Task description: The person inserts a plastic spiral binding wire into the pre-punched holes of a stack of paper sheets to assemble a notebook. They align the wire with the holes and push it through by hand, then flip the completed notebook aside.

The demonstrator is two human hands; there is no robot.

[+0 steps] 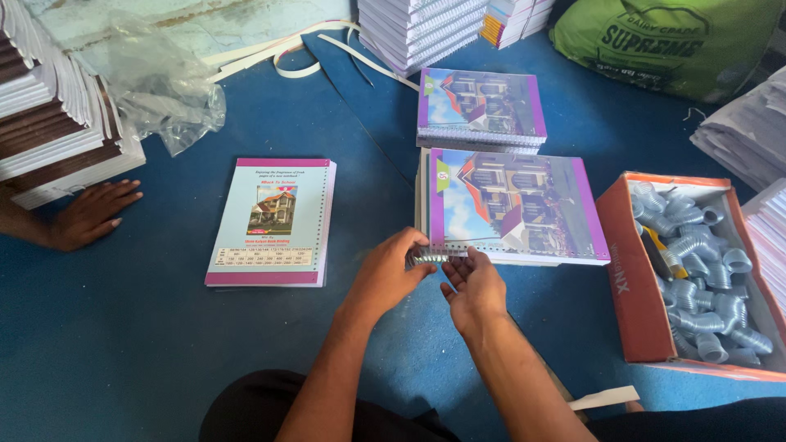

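Both my forearms came up from the bottom of the view, over the blue floor [147,344] where I sat. My left hand [389,274] had its grip closed on one end of a short silver wire coil [427,258], fingers curled around it. My right hand [473,286] was half open, palm up, with the fingertips touching the other end of the coil; I would not call it a firm hold. The coil lay at the near edge of the notebook [512,209] in front of me, at its punched holes. This notebook rested on top of a low pile and had a purple border and a picture of a building.

To my judgement the binding of this notebook was only at its beginning, since the coil was near the left corner and most of the edge looked bare. Behind it stood a second stack [481,110] with the same cover, already with wire along its near edge, so some were finished.

On the left lay a single book [270,221], face up, white with pink bands and a small house picture. On the right an orange cardboard box [634,278] held many grey coils [704,278]. A green printed sack [671,41] was at the far right corner, clear plastic wrap [160,98] at the far left, and another person's hand [90,214] rested flat on the floor beside tall stacks of paper [49,115].
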